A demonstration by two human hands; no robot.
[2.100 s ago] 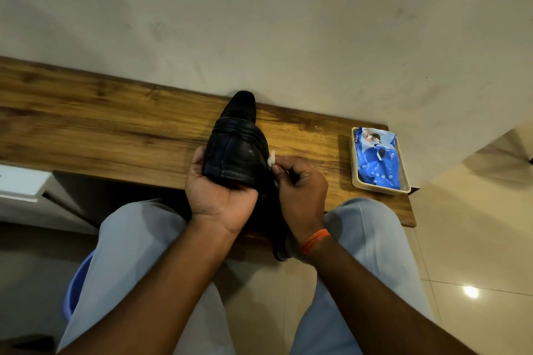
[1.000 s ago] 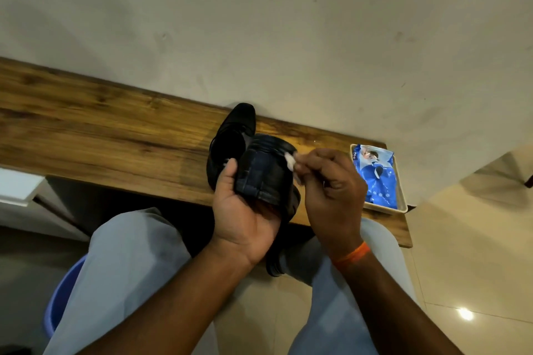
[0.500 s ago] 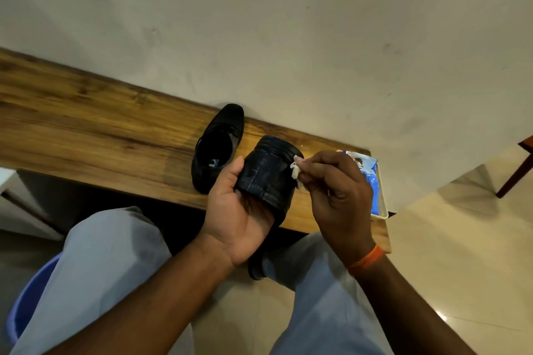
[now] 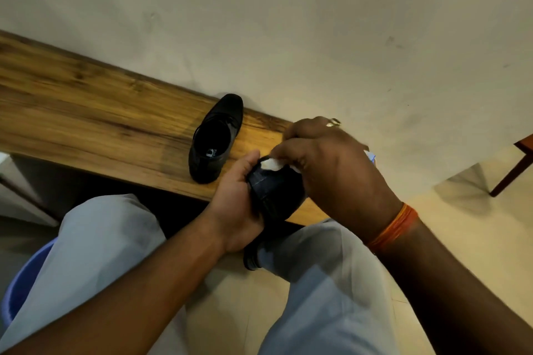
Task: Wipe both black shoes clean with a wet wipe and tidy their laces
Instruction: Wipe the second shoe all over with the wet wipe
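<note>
A black shoe [image 4: 274, 196] is clasped in the left hand [image 4: 235, 204] over the wooden worktop's [image 4: 95, 121] near edge, a white wipe [image 4: 271, 164] is pinched against it by the right hand [image 4: 328, 170], and the second shoe [image 4: 215, 138] is seen just left, below a plain wall [image 4: 288, 23].

The left hand [image 4: 235, 204] holds a black shoe [image 4: 274, 193] over the lap. The right hand [image 4: 331, 170] presses a white wipe [image 4: 271, 164] on it. The other shoe [image 4: 215, 138] sits on the wood bench [image 4: 86, 118].
</note>
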